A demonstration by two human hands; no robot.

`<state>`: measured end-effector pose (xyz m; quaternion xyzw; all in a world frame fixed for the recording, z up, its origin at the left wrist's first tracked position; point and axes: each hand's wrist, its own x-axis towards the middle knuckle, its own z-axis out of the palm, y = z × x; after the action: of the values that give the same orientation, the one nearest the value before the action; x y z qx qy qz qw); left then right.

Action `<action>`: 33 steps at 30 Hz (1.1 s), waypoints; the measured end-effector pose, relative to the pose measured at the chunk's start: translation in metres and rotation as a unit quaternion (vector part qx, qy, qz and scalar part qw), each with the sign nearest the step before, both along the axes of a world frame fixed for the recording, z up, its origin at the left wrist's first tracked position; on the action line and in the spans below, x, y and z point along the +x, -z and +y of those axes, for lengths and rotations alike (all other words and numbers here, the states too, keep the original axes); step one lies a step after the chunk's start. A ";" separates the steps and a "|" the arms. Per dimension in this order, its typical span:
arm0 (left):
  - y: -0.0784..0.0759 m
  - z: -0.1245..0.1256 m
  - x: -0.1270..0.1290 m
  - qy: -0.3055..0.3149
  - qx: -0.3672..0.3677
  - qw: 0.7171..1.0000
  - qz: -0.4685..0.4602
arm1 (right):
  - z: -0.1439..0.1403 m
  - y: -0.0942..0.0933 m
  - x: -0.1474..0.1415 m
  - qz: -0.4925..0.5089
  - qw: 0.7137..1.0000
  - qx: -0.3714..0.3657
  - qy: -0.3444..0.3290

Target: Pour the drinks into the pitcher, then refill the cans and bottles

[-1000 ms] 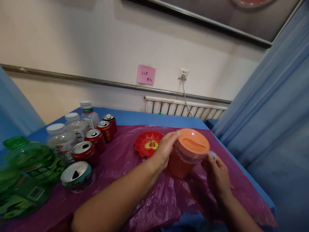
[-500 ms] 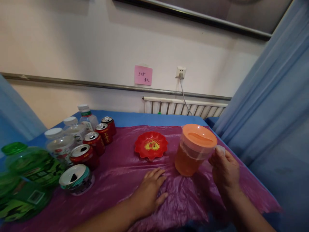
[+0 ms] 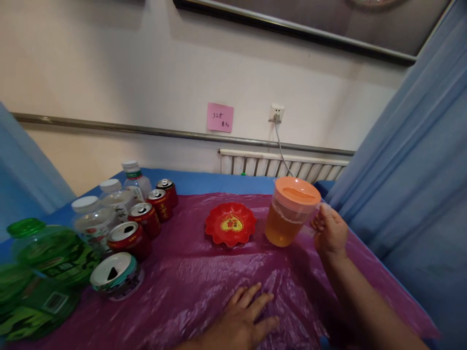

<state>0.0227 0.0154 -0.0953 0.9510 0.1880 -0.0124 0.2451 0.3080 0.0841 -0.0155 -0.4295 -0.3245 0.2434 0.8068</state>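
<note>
A: Pale wall [image 3: 164,73] at the back w/ a white radiator [image 3: 251,165], blue curtain [image 3: 408,165] on the R. Bench [image 3: 204,181] in front, purple plastic sheet [image 3: 189,257] over most of it, prob. there to catch drips.

B: Copy. Hands?

A: R hand [image 3: 331,228] is clamped on a clear lidded pitcher [image 3: 286,218], fingers curled tight at its handle side. Handle itself mostly hid, can't see much. Amber liquid [image 3: 281,232] inside, so that fist grip likely takes the wt. w/o squeezing the body. Orange lid [image 3: 297,192] sits on top, prob. to stop slops.

B: L hand [image 3: 248,316]?

A: Palm down on the sheet, fingers spread apart, nothing in it. Looks like a brace, maybe pinning the plastic, my guess.

B: So where's the pitcher, rel. to each?

A: Immed. L of the R hand, in its grip; farther fwd & R of the L hand, well apart. Near the red scalloped plate [image 3: 231,224], R side, not touching. Base on the sheet or just above? Can't tell.

B: & far L?

A: Red cans [image 3: 129,238], teal-banded can [image 3: 124,287], white-capped bottles [image 3: 95,228], green bottles [image 3: 54,255]. Rowed up, prob. to leave elbow rm.
</note>
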 end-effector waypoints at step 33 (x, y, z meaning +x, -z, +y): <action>-0.105 0.020 -0.066 -0.354 0.015 0.935 -0.024 | -0.068 0.097 0.029 -0.074 0.968 -0.236 0.035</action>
<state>-0.0436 0.0352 0.0096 0.8264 0.5066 0.1004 0.2242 0.3375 0.0158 -0.1122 -0.6359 -0.3009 0.2521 0.6644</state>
